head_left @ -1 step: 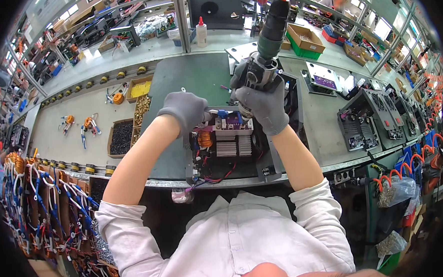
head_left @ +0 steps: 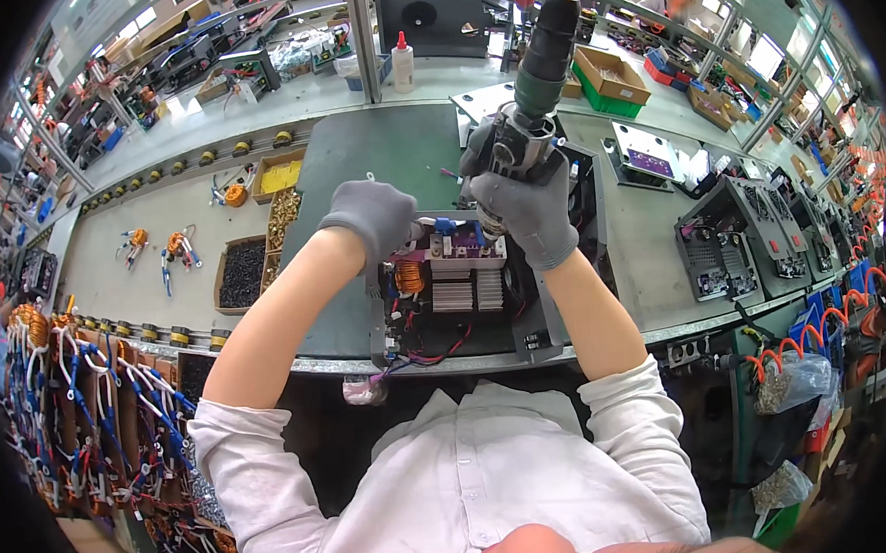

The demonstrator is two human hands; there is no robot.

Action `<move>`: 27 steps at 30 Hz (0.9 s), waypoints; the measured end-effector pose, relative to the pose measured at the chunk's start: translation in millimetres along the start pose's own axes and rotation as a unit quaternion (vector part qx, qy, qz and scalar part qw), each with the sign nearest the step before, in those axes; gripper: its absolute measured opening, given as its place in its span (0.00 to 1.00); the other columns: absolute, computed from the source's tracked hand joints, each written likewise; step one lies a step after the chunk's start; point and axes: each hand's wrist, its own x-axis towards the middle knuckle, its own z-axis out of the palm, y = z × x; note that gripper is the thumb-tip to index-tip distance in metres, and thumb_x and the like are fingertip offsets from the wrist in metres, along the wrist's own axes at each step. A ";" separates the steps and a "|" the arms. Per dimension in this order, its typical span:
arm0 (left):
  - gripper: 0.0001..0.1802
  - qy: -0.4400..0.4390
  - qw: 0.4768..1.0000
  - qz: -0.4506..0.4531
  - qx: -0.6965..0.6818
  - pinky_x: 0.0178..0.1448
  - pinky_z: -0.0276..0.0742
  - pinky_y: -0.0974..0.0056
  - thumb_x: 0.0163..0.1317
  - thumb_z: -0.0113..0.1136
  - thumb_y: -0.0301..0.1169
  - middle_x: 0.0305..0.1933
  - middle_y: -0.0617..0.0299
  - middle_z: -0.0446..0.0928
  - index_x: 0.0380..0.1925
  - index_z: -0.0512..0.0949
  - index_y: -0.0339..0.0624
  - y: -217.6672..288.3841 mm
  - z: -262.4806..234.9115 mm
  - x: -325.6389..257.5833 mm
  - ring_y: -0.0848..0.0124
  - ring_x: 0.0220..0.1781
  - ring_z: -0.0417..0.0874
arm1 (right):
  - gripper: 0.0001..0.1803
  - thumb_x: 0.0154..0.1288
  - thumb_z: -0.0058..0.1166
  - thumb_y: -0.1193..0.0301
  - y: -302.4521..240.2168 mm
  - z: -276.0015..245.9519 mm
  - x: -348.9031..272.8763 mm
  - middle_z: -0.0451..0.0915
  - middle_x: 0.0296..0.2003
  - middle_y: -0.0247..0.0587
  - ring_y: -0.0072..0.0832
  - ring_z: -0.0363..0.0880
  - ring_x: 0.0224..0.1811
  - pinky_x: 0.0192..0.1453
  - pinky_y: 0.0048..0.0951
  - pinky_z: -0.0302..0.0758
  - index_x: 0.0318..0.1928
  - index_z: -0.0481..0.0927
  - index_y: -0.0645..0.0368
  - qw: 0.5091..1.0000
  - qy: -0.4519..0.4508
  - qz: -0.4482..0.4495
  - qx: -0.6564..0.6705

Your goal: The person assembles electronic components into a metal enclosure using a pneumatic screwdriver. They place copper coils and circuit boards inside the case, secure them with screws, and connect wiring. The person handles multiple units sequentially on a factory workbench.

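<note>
Right hand (head_left: pixel 530 212) grips electric screwdriver (head_left: pixel 533 81) upright over open electronics chassis (head_left: pixel 464 295); left hand (head_left: pixel 372 215), gloved, fingers curled, pinches small part at chassis's top edge.

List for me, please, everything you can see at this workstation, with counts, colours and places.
Electric screwdriver: one, dark green and black, upright over the chassis.
Open electronics chassis: one, black with copper coil and grey heat sinks, at the bench's near edge.
Green mat: one, under the chassis.
Parts trays: several, brown and yellow, left of the mat.
White bottle: one, far side.
Left hand: grey glove, resting on the chassis.
Right hand: grey glove, gripping the screwdriver.
</note>
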 end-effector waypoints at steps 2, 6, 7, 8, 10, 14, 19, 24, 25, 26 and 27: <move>0.14 0.010 0.999 -0.004 0.049 0.36 0.81 0.55 0.61 0.59 0.40 0.33 0.57 0.84 0.41 0.80 0.45 8.9 2.7 5.9 0.59 0.37 0.88 | 0.14 0.48 0.56 0.85 -0.1 -2.8 0.1 0.80 0.30 0.34 0.17 0.75 0.31 0.37 0.22 0.75 0.39 0.78 0.64 1.000 0.001 0.005 -0.002; 0.08 0.083 0.992 -0.018 0.096 0.32 0.79 0.53 0.58 0.57 0.33 0.29 0.53 0.84 0.34 0.79 0.43 21.4 24.0 6.8 0.60 0.33 0.88 | 0.14 0.48 0.56 0.85 0.5 -3.8 1.5 0.79 0.29 0.33 0.17 0.75 0.31 0.38 0.22 0.75 0.39 0.77 0.64 1.000 -0.004 -0.002 -0.015; 0.08 0.095 0.988 -0.020 0.122 0.31 0.79 0.53 0.58 0.57 0.32 0.29 0.53 0.84 0.35 0.78 0.43 25.7 31.1 11.0 0.60 0.33 0.88 | 0.14 0.48 0.56 0.85 -0.8 -4.3 0.7 0.79 0.29 0.33 0.17 0.75 0.31 0.38 0.22 0.75 0.39 0.76 0.64 1.000 -0.004 0.001 -0.008; 0.07 0.107 0.983 -0.025 0.146 0.31 0.79 0.53 0.57 0.57 0.32 0.29 0.53 0.84 0.35 0.78 0.43 30.0 38.7 15.5 0.61 0.33 0.88 | 0.14 0.48 0.56 0.85 -2.9 -3.5 0.2 0.79 0.29 0.33 0.17 0.75 0.31 0.38 0.22 0.75 0.39 0.76 0.64 1.000 -0.007 0.004 0.000; 0.08 0.122 0.978 -0.035 0.167 0.31 0.78 0.54 0.58 0.57 0.32 0.29 0.54 0.84 0.36 0.78 0.43 37.2 46.3 22.7 0.62 0.32 0.88 | 0.13 0.48 0.57 0.84 -3.9 1.0 -1.4 0.79 0.28 0.33 0.17 0.75 0.30 0.37 0.22 0.75 0.38 0.75 0.64 1.000 -0.003 -0.004 0.027; 0.10 0.146 0.988 -0.038 -0.026 0.35 0.78 0.57 0.61 0.58 0.33 0.28 0.57 0.83 0.40 0.78 0.41 30.8 33.5 14.9 0.62 0.35 0.87 | 0.13 0.49 0.58 0.84 1.7 -3.6 3.2 0.78 0.27 0.31 0.17 0.75 0.28 0.34 0.22 0.75 0.37 0.75 0.64 1.000 0.004 -0.020 0.012; 0.15 0.203 0.380 0.044 -0.902 0.39 0.81 0.63 0.67 0.55 0.31 0.37 0.60 0.81 0.50 0.75 0.35 -18.3 53.1 -23.6 0.65 0.38 0.86 | 0.14 0.46 0.58 0.83 -3.4 -8.6 13.4 0.79 0.27 0.33 0.17 0.75 0.28 0.32 0.21 0.74 0.37 0.76 0.63 0.998 -0.021 0.016 0.053; 0.12 0.139 0.201 -0.089 -0.966 0.26 0.69 0.76 0.72 0.52 0.34 0.29 0.68 0.72 0.47 0.76 0.39 47.4 32.2 -67.3 0.78 0.25 0.72 | 0.16 0.50 0.53 0.82 -40.5 -15.1 1.0 0.79 0.31 0.40 0.25 0.77 0.27 0.29 0.27 0.77 0.43 0.74 0.62 0.974 0.012 -0.002 0.227; 0.12 0.101 0.188 -0.065 -0.975 0.24 0.66 0.78 0.73 0.51 0.35 0.27 0.69 0.70 0.46 0.77 0.40 53.2 45.8 -70.2 0.79 0.23 0.68 | 0.18 0.51 0.52 0.82 -51.8 -11.0 -7.1 0.79 0.33 0.43 0.28 0.78 0.27 0.29 0.30 0.78 0.46 0.74 0.61 0.964 0.016 -0.033 0.265; 0.13 0.045 0.153 0.039 -0.986 0.23 0.65 0.78 0.73 0.51 0.37 0.27 0.70 0.69 0.47 0.77 0.41 59.4 61.7 -68.4 0.79 0.23 0.66 | 0.20 0.51 0.51 0.82 -64.5 -7.7 -16.5 0.79 0.35 0.44 0.30 0.78 0.28 0.29 0.31 0.78 0.48 0.73 0.61 0.945 0.002 -0.043 0.325; 0.14 -0.010 0.117 0.143 -0.983 0.23 0.64 0.78 0.73 0.51 0.38 0.26 0.70 0.68 0.47 0.77 0.41 65.2 79.6 -63.9 0.79 0.22 0.65 | 0.21 0.51 0.50 0.82 -70.4 -7.2 -25.5 0.78 0.36 0.46 0.31 0.78 0.29 0.29 0.33 0.78 0.49 0.72 0.60 0.922 -0.010 -0.053 0.385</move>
